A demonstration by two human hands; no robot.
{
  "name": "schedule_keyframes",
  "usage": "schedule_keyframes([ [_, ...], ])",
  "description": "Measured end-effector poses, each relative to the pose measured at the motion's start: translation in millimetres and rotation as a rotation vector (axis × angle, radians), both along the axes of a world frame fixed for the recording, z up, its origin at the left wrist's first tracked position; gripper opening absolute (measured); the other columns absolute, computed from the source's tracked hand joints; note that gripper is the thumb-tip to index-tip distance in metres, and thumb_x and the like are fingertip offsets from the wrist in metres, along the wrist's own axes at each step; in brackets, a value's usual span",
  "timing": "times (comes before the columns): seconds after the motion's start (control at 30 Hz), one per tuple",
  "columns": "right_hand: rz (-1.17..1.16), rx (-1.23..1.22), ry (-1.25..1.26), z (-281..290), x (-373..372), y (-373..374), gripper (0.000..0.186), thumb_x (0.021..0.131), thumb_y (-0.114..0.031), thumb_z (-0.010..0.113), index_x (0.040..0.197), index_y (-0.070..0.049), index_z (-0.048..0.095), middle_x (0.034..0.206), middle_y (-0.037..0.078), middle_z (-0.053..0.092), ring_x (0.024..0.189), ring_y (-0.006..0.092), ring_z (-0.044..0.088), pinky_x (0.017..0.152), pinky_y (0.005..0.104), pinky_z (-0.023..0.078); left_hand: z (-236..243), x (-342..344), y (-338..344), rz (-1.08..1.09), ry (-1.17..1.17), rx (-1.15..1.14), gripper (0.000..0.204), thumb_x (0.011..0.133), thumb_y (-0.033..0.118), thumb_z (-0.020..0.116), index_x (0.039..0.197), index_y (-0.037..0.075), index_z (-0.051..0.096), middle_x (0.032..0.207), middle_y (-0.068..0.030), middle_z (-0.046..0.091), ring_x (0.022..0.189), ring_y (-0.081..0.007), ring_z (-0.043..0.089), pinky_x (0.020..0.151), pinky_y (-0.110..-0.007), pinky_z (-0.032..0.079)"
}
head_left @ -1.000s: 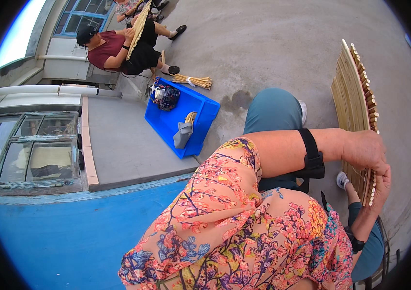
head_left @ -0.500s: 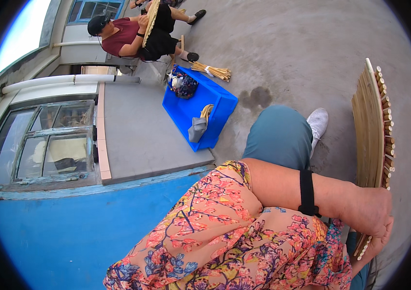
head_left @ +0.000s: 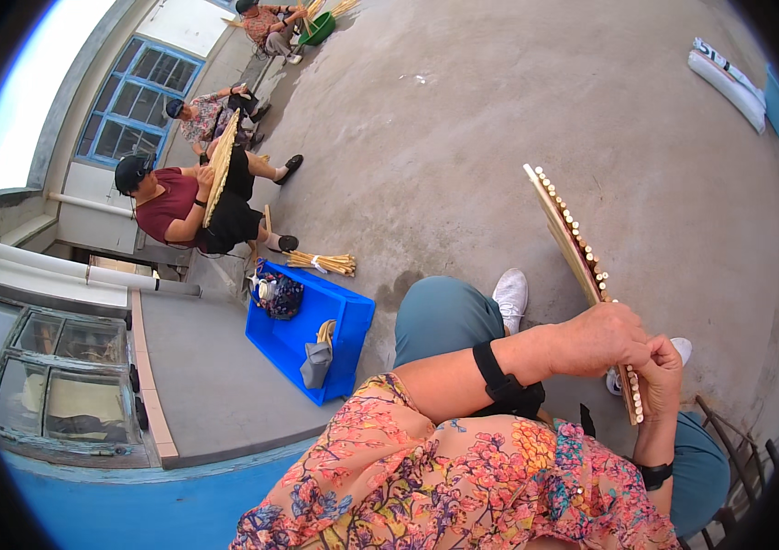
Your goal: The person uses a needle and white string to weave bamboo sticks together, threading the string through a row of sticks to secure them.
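Observation:
A flat mat of pale stalks (head_left: 573,257) stands nearly edge-on in front of me, its round cut ends in a row along the side turned towards me. My left hand (head_left: 605,337) crosses over it with fingers closed at its lower part. Close beside it, the fingers of my right hand (head_left: 661,378) are pinched together at the same edge. The fingertips of both hands are partly hidden. Below them the lower end of the mat sticks out. I cannot make out any thread or tool between the fingers.
At left stands a blue plastic crate (head_left: 353,339) holding a dark patterned bag and a grey cloth item. A tied stalk bundle (head_left: 323,263) lies beyond it. A person (head_left: 170,206) holds a stalk mat; others sit farther back. A white sack (head_left: 727,84) lies far right.
My view has swung, so the crate and co-worker sit farther left and lower. The mat now appears more edge-on and farther left. My right hand has come into fuller view.

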State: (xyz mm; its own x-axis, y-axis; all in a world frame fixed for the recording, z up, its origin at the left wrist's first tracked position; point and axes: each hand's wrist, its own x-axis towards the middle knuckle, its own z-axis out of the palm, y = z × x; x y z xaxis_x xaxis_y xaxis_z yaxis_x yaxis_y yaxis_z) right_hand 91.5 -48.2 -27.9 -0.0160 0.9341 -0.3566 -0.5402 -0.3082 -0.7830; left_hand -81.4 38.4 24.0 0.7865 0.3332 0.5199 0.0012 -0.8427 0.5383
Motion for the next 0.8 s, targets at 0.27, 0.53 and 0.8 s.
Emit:
schedule_keyframes([
  [0.27, -0.024, 0.067, 0.042, 1.3, -34.4, -2.7, 0.009, 0.081, 0.002, 0.059, 0.081, -0.004, 0.053, 0.079, 0.007, 0.061, 0.062, 0.0116, 0.058, 0.055, 0.0238, 0.049, 23.3, -29.4, -21.7, 0.343, 0.18, -0.006, 0.062, 0.07, -0.005, 0.057, 0.129, 0.004, 0.041, 0.129, -0.0244, 0.042, 0.126, -0.0375, 0.037, 0.103, -0.042, 0.034],
  [0.53, 0.164, 0.231, 0.043, -5.9, -86.9, -0.1, 0.007, 0.081, -0.007, 0.065, 0.08, -0.004, 0.059, 0.077, 0.001, 0.061, 0.07, 0.0059, 0.055, 0.064, 0.0204, 0.045, 11.0, -92.5, -53.4, 0.944, -0.14, -1.311, 0.07, 0.086, 0.047, 0.057, 0.132, -0.002, 0.036, 0.124, -0.0217, 0.046, 0.116, -0.0306, 0.046, 0.086, -0.04, 0.043],
  [0.8, 0.171, 0.293, -0.034, -18.3, -100.6, -11.0, 0.007, 0.084, -0.007, 0.063, 0.083, -0.004, 0.057, 0.079, 0.002, 0.061, 0.072, 0.0073, 0.057, 0.066, 0.0215, 0.048, -20.3, -55.1, -71.2, 0.723, -0.267, -1.052, 0.042, 0.093, 0.01, 0.045, 0.131, 0.001, 0.032, 0.12, -0.0137, 0.049, 0.105, -0.0195, 0.052, 0.087, -0.031, 0.044],
])
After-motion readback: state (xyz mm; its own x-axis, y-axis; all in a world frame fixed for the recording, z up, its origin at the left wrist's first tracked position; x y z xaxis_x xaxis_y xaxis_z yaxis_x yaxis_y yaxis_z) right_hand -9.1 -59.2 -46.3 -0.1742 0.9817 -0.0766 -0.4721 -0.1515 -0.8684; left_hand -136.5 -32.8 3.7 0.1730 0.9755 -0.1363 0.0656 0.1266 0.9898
